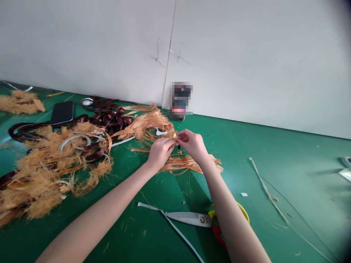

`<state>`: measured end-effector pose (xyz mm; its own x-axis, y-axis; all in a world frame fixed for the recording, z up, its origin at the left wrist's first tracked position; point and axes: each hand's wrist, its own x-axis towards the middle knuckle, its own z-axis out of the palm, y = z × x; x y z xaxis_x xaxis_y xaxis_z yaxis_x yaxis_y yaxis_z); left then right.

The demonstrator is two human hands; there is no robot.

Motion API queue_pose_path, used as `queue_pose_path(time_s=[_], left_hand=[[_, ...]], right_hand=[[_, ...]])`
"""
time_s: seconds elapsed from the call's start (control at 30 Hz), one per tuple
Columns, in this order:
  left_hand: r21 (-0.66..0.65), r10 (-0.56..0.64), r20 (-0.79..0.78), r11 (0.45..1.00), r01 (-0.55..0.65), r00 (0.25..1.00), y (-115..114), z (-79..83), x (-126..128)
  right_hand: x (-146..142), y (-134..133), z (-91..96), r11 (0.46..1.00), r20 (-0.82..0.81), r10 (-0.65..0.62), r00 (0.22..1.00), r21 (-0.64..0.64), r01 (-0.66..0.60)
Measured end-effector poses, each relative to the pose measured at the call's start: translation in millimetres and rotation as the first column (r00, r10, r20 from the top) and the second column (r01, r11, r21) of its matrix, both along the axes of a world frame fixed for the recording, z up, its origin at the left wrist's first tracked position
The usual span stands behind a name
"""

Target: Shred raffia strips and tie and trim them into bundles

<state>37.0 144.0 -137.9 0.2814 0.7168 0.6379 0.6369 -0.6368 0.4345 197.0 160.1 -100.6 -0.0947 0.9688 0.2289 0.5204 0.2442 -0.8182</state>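
My left hand [160, 151] and my right hand [193, 144] meet above the green table [274, 171], both closed in a pinch on the end of a bundle of tan raffia strands [148, 124]. The bundle fans out to the left and away from me. More flat raffia strips [186, 164] lie on the table just under my wrists. A small dark bit shows between my fingertips; I cannot make out what it is.
A big heap of shredded raffia with white rings [46, 164] lies at left, dark brown ribbon [109, 117] and a phone [62, 112] behind it. Scissors [192, 218] and a white strip [178, 232] lie near me. A dry stem [267, 191] lies right. A white wall [246, 54] stands behind.
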Motion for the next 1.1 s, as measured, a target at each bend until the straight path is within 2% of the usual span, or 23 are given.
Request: queue_pose_path(time_s=[0.17,0.3,0.43,0.53,0.7,0.8,0.93,1.1], left_hand=[[-0.002,0.010,0.015,1.000,-0.010,1.000,-1,1.2,0],[0.002,0.006,0.032,1.000,-0.006,0.999,0,1.9,0],[0.008,-0.006,0.041,1.000,0.006,0.999,1,2.5,0],[0.025,-0.002,0.043,1.000,0.001,0.999,1,1.9,0],[0.059,-0.021,0.014,0.998,0.020,1.000,1,1.2,-1],[0.070,-0.025,-0.001,0.997,0.025,1.000,1,1.7,-1],[0.077,-0.007,-0.001,0.997,0.007,1.000,0,1.6,-1],[0.090,-0.009,-0.009,0.996,0.009,1.000,0,1.4,0]], right_hand=[[-1,1,-1.0,0.996,-0.149,-0.087,0.985,-0.034,0.083],[-2,4,-5.3,0.980,-0.344,-0.180,0.922,-0.139,0.139],[-1,3,-5.1,0.958,-0.476,-0.233,0.848,-0.262,0.116],[1,0,-2.3,0.944,-0.503,-0.244,0.829,-0.320,0.084],[3,3,-2.5,0.938,-0.449,-0.253,0.857,-0.330,0.104],[2,6,-4.2,0.948,-0.359,-0.253,0.898,-0.280,0.155],[0,3,-2.8,0.968,-0.209,-0.178,0.962,-0.215,0.132],[-5,-4,4.6,0.981,-0.065,-0.169,0.983,-0.111,0.161]])
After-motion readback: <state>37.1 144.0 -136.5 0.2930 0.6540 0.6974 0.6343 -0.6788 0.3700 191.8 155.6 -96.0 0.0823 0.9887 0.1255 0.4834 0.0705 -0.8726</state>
